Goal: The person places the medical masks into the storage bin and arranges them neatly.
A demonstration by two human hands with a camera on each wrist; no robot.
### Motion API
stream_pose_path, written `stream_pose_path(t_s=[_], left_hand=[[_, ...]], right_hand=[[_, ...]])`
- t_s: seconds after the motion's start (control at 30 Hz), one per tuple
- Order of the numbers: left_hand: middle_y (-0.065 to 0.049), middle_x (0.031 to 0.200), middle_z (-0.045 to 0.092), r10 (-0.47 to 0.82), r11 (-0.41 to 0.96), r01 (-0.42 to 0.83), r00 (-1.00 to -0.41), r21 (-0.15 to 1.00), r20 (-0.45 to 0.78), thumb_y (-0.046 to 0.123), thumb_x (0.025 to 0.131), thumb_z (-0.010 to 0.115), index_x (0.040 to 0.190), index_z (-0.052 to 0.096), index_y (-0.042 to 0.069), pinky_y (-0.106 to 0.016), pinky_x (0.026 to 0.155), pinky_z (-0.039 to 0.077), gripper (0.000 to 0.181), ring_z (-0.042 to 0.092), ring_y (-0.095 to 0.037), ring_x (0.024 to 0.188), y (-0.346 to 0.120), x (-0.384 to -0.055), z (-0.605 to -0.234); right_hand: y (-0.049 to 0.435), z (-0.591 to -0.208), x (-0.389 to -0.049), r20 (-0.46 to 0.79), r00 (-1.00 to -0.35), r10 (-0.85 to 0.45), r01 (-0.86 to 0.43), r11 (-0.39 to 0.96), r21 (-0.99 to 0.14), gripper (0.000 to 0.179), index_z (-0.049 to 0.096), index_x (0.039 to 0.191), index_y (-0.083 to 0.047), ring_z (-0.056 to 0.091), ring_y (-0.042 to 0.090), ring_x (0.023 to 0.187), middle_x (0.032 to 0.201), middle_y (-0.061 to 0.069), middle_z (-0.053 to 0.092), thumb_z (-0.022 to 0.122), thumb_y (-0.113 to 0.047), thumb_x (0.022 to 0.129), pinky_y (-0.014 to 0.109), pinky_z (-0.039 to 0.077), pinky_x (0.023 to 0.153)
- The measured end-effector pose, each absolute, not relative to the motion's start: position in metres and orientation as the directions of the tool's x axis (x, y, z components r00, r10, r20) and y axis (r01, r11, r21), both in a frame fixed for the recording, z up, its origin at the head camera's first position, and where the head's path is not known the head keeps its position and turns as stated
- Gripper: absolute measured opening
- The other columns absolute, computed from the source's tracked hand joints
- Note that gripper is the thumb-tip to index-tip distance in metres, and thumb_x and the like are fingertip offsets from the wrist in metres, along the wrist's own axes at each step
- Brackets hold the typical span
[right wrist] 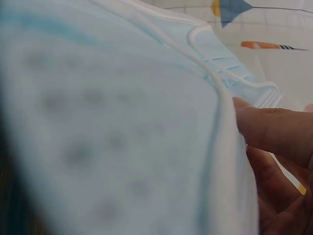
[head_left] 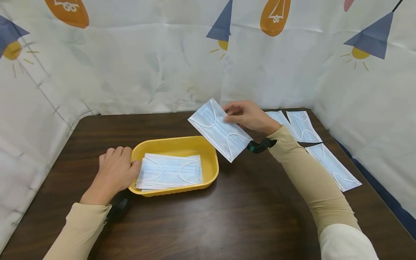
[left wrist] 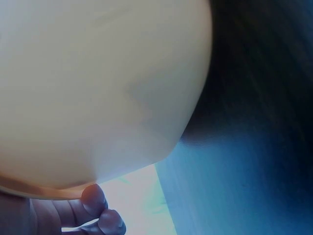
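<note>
My right hand [head_left: 248,115] pinches a light-blue face mask [head_left: 221,130] with white ear loops, held tilted above the table to the right of a yellow basket [head_left: 172,144]. Up close in the right wrist view, the thumb [right wrist: 274,129] presses on the pleated mask [right wrist: 122,122], which fills most of that picture. My left hand [head_left: 115,173] grips the left end of the basket, its fingertips [left wrist: 93,198] showing beside the rim in the left wrist view. Inside the basket lies a small stack of face masks [head_left: 170,169], loops upward.
Several more masks lie at the right of the dark wooden table [head_left: 227,224], among them one near the back corner [head_left: 303,126] and one at the right edge [head_left: 334,168]. My right forearm partly covers another. A white patterned cloth [head_left: 130,72] hangs behind the table.
</note>
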State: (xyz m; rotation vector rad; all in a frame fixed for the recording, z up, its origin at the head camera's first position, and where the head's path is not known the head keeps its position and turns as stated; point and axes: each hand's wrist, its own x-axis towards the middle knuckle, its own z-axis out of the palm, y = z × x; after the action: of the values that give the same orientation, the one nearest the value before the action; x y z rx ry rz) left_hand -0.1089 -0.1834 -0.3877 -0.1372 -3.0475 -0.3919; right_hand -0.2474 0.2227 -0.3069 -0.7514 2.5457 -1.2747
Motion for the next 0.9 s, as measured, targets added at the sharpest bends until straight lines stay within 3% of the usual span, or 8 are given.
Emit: stream_pose_path(t_s=[0.47, 0.9], left_hand=[[-0.025, 0.102, 0.057, 0.08, 0.961, 0.101, -0.993, 0.257, 0.089, 0.024, 0.098, 0.044, 0.113, 0.057, -0.011, -0.06, 0.087, 0.033, 0.04, 0.043, -0.046, 0.101, -0.186, -0.107, -0.387], [-0.024, 0.103, 0.057, 0.078, 0.963, 0.098, -0.993, 0.25, 0.087, 0.024, 0.099, 0.043, 0.114, 0.057, -0.011, -0.06, 0.087, 0.033, 0.041, 0.043, -0.046, 0.103, -0.185, -0.107, -0.384]], right_hand=[[0.183, -0.302, -0.246, 0.017, -0.821, -0.571, -0.365, 0.5, -0.785, 0.033, 0.07, 0.127, -0.014, 0.071, 0.017, 0.086, 0.109, 0.009, 0.079, 0.075, -0.018, 0.094, 0.03, 0.056, 0.072], [0.15, -0.311, -0.248, 0.018, -0.735, -0.678, -0.417, 0.43, -0.801, 0.033, 0.07, 0.126, -0.01, 0.074, 0.018, 0.095, 0.107, 0.009, 0.078, 0.075, -0.016, 0.094, 0.031, 0.058, 0.083]])
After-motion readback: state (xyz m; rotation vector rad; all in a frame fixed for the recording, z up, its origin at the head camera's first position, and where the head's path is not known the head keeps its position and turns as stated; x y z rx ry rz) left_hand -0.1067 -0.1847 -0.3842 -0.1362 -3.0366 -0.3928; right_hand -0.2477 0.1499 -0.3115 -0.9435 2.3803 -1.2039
